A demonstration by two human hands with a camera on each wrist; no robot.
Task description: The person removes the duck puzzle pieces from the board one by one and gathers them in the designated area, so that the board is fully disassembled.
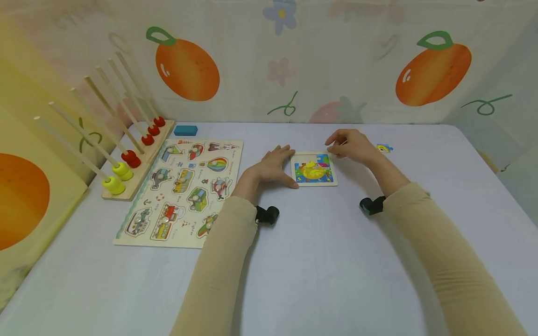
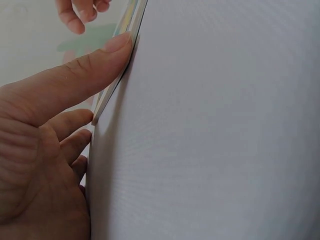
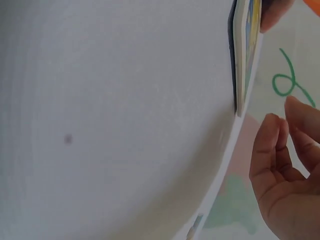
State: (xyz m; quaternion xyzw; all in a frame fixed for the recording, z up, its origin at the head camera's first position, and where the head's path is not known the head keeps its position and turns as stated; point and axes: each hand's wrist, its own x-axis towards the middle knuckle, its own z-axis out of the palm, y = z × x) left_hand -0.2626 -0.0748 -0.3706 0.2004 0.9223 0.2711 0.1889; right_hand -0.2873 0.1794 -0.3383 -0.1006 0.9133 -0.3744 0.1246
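Note:
A small jigsaw board [image 1: 314, 173] with a yellow duck picture and a pale wooden frame lies flat on the table. My left hand [image 1: 275, 165] rests along its left side with fingers spread. In the left wrist view, the thumb [image 2: 95, 65] lies straight against the board's edge and the other fingers are near its corner. My right hand [image 1: 350, 147] hovers by the board's upper right corner. Its fingers bend loosely toward the thumb, and nothing shows between them in the right wrist view. A loose puzzle piece [image 1: 384, 148] lies beyond the right wrist.
At left lies a large vehicle peg puzzle [image 1: 174, 191], partly under the left forearm. Behind it stands a wooden bead counter [image 1: 140, 165] with tall rods and red and yellow beads. A blue block [image 1: 186, 130] sits near the back edge. A fruit-print cloth [image 1: 248, 60] hangs behind the table.

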